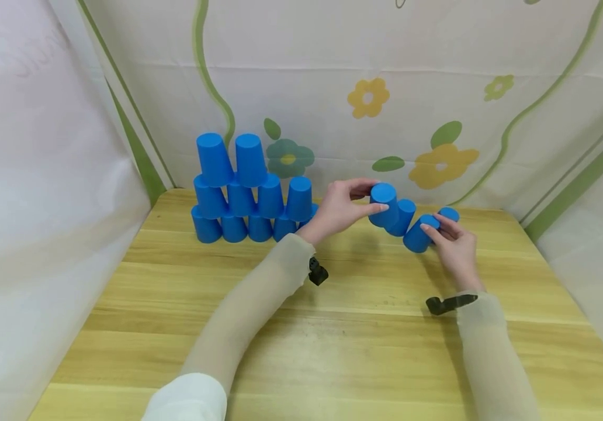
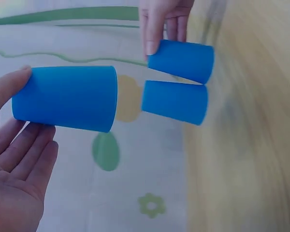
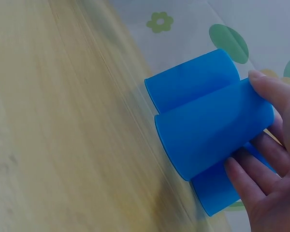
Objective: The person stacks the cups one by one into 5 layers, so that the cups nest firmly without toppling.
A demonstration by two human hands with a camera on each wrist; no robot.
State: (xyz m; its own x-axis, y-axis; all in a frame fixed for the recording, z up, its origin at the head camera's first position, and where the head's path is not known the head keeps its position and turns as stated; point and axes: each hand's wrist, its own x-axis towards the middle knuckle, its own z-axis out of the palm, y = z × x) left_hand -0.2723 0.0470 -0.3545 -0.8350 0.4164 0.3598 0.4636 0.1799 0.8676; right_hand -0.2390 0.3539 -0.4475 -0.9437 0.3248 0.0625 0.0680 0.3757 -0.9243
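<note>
My left hand (image 1: pixel 339 209) holds an upside-down blue cup (image 1: pixel 383 206) between thumb and fingers near its closed end, raised above the table; the left wrist view shows the same cup (image 2: pixel 65 99) side-on. Lower and to the right, my right hand (image 1: pixel 458 248) pinches another inverted blue cup (image 1: pixel 420 235), thumb on one side and fingers on the other. A third blue cup (image 1: pixel 404 219) stands just beside that one, partly hidden by the left hand's cup. Behind the right hand's fingers is one more blue cup (image 1: pixel 449 214), mostly covered.
A stack of inverted blue cups (image 1: pixel 234 228) rises at the back left in three tiers, two cups on top; my left forearm partly covers its right end. The wooden table (image 1: pixel 322 351) ends at a patterned cloth backdrop (image 1: pixel 301 88), with white cloth on both sides.
</note>
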